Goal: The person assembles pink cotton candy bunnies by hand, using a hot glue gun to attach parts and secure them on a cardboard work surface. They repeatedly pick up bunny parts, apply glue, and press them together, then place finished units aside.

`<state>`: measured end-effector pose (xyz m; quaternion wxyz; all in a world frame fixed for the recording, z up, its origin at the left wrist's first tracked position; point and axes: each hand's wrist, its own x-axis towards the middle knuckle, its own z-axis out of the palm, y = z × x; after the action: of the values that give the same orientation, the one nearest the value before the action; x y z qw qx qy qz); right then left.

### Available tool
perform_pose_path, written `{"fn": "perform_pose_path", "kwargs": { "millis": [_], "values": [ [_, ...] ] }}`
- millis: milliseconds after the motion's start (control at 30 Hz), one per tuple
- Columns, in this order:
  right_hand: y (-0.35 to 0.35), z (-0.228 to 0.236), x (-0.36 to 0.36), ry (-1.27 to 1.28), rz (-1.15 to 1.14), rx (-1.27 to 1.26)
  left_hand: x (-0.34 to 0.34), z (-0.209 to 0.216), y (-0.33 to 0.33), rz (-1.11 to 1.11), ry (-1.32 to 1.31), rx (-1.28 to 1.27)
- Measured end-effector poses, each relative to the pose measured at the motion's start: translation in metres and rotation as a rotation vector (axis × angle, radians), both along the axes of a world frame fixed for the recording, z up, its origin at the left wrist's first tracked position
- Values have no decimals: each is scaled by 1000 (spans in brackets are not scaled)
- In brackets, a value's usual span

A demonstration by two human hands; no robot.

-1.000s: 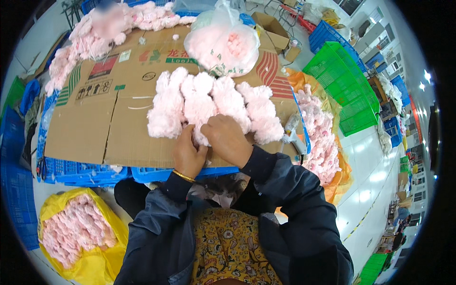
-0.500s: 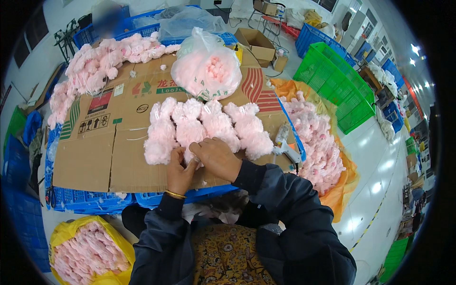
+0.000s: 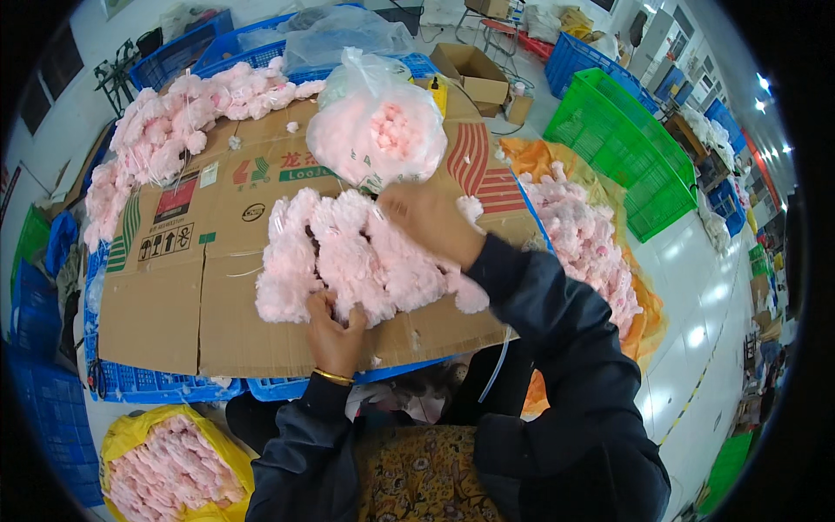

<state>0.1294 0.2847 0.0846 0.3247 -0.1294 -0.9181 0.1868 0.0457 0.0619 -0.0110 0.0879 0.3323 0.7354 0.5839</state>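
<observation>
Several pink fluffy plush pieces (image 3: 348, 252) lie side by side on a flattened cardboard sheet (image 3: 156, 313). My left hand (image 3: 335, 339) grips the near end of the second plush piece from the left, thumb on one side and fingers on the other. Over the far end of the row is my right hand (image 3: 422, 222), smeared by motion, just below a clear bag (image 3: 378, 139) of small pink pompoms. Its fingers are too blurred to read. My right hand and forearm cover much of the rightmost plush piece. The glue gun is hidden from view.
More pink plush (image 3: 165, 130) is heaped along the far left edge. An orange sack (image 3: 644, 326) of pink plush lies at the right, a yellow sack (image 3: 113, 435) at lower left. A green crate (image 3: 617, 157), an open carton (image 3: 470, 74) and blue crates (image 3: 165, 383) surround the sheet.
My hands were together at the near end of the row; my right hand has moved away to its far end. The plush pieces have shifted slightly nearer, and my right forearm now covers the glue gun's place.
</observation>
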Motion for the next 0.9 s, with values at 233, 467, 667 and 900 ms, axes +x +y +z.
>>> {"fn": "perform_pose_path", "kwargs": {
  "millis": [233, 467, 667, 900],
  "values": [
    [138, -26, -75, -145, -289, 270, -3, -1, -13, -5, -64, 89],
    [174, -61, -118, -276, -383, 417, -2, 16, -15, 33, 17, -113],
    [148, -27, -95, -161, -414, 154, -1, 19, -14, 63, 110, -100],
    [58, 35, 5, 148, -93, -665, -1, 10, -8, 34, 53, -19]
  ]
}}
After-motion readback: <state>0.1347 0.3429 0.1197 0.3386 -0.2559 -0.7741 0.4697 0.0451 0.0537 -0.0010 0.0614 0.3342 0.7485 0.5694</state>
